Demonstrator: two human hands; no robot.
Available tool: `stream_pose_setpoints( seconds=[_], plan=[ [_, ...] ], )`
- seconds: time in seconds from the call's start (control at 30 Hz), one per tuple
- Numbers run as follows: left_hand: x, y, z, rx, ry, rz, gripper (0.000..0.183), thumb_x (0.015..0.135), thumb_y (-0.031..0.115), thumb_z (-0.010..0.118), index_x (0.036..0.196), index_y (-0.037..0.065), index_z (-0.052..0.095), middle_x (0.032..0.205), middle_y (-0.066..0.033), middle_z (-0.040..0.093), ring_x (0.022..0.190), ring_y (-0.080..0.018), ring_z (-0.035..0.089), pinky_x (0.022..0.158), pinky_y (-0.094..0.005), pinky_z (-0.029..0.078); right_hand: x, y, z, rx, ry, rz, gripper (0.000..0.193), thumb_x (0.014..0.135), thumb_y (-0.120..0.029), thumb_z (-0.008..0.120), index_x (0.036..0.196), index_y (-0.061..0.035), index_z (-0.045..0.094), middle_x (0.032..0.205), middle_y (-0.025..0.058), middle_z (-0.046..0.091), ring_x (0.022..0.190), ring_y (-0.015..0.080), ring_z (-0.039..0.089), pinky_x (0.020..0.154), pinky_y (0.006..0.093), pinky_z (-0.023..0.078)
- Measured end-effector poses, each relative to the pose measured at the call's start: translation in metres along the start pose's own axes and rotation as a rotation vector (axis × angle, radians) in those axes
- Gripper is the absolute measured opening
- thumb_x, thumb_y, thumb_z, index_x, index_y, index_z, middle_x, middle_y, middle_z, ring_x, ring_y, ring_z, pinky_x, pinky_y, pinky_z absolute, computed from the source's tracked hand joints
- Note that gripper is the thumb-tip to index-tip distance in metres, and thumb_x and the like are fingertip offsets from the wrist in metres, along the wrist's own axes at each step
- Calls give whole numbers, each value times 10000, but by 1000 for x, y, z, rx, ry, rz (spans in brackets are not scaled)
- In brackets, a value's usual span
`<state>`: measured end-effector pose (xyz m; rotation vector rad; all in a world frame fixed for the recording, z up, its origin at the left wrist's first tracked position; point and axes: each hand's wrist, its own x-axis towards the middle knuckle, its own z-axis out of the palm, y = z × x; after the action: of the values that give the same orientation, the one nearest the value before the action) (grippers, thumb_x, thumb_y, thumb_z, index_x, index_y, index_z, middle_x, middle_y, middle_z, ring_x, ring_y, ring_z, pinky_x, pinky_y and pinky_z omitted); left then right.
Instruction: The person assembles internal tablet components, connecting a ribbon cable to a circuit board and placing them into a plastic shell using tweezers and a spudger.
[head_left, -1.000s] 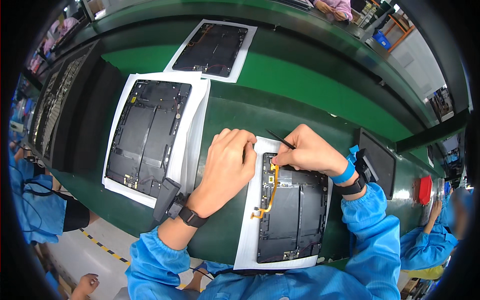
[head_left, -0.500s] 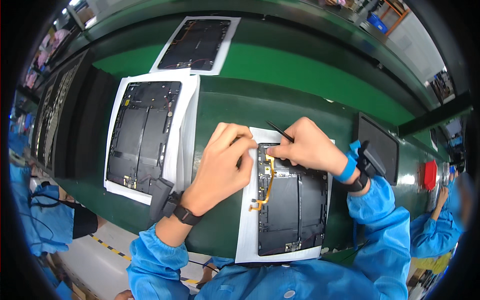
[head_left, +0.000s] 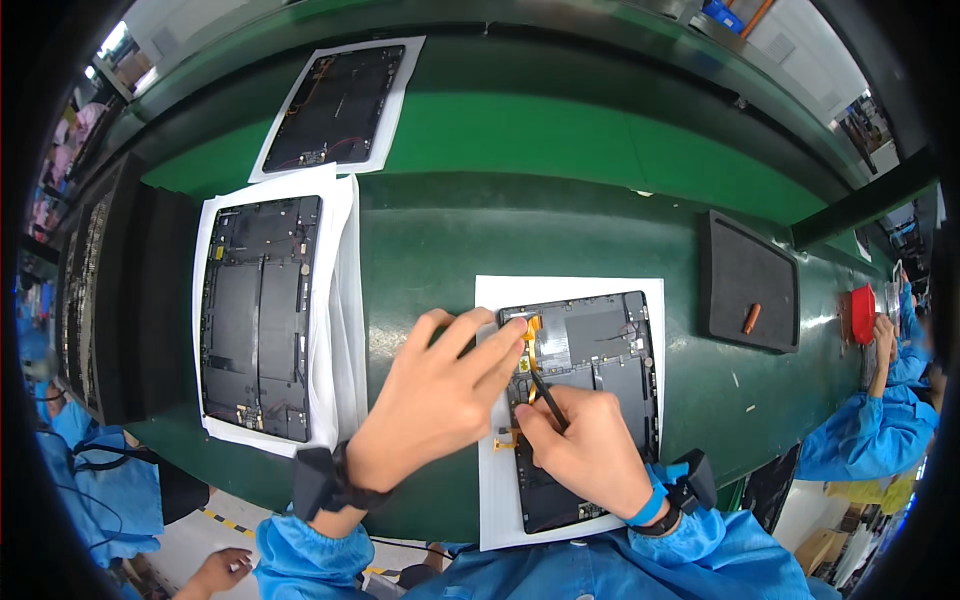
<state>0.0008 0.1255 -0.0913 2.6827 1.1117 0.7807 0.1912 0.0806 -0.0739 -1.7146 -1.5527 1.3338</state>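
A tablet housing (head_left: pixel 611 338) with dark inner parts lies on white paper (head_left: pixel 492 520) in front of me. Along its left side runs a thin orange flex cable (head_left: pixel 534 352), one end hanging past the edge over the paper. My left hand (head_left: pixel 440 385) reaches in from the left, fingers stretched, a fingertip resting on the cable's upper end. In my right hand (head_left: pixel 590 445) is a slim black pen-like stick (head_left: pixel 548 398), held in a pinch, its tip at the cable's middle. The right hand covers part of the housing's lower left.
Left of me a similar tablet housing (head_left: pixel 282 330) rests on stacked white sheets, and another (head_left: pixel 340 105) lies farther back. Black foam trays (head_left: pixel 125 290) stand at far left. On the right are a black tray (head_left: pixel 755 270) holding a small brown piece, a red bin (head_left: pixel 863 312) and a co-worker's arm (head_left: pixel 880 372).
My right hand has come down from the housing's top edge, bringing the black stick's tip onto the cable. My left fingers have moved onto the cable's upper end. The view has shifted.
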Motion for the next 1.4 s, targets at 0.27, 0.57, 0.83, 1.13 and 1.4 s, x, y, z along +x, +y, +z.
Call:
stream_pose_setpoints(
  seconds=[0.27, 0.57, 0.83, 1.13, 1.4],
  plan=[
    [-1, -5, 3, 45, 23, -22, 424, 664, 23, 681, 1082, -7, 745, 1268, -59, 675, 1128, -305, 604, 907, -461, 498, 3, -16, -1, -155, 91, 14, 360, 870, -183, 806, 681, 52, 607, 563, 148, 612, 445, 208, 568, 469, 358, 452],
    [2, -7, 2, -41, 38, -45, 420, 645, -22, 672, 1056, 3, 753, 1233, -59, 695, 1104, -306, 611, 903, -461, 492, 2, -7, -13, 205, 29, 170, 204, 887, -59, 732, 735, 23, 625, 596, 18, 592, 558, 45, 491, 491, 266, 398],
    [2, -5, 4, -11, 29, -38, 462, 650, -30, 663, 1105, 2, 737, 1255, -61, 681, 1111, -306, 604, 923, -450, 484, 2, -11, -23, 369, 78, 227, 111, 832, 38, 768, 905, 82, 698, 755, 86, 741, 637, 56, 632, 557, 208, 472],
    [1, 2, 2, 24, -75, -85, 573, 658, -21, 659, 1227, 21, 701, 1332, -47, 627, 1193, -288, 560, 1054, -497, 440, 2, -10, -28, 333, -62, 361, 205, 965, -135, 695, 885, 47, 747, 658, 59, 701, 542, 50, 556, 492, 229, 405],
    [0, 2, 2, 40, -119, -105, 596, 678, -31, 651, 1267, 53, 689, 1364, -25, 614, 1210, -284, 554, 1099, -519, 412, 0, -18, -17, 180, -43, 350, 302, 999, -128, 623, 762, 47, 685, 564, 74, 660, 491, 74, 561, 460, 264, 405]
  ],
)
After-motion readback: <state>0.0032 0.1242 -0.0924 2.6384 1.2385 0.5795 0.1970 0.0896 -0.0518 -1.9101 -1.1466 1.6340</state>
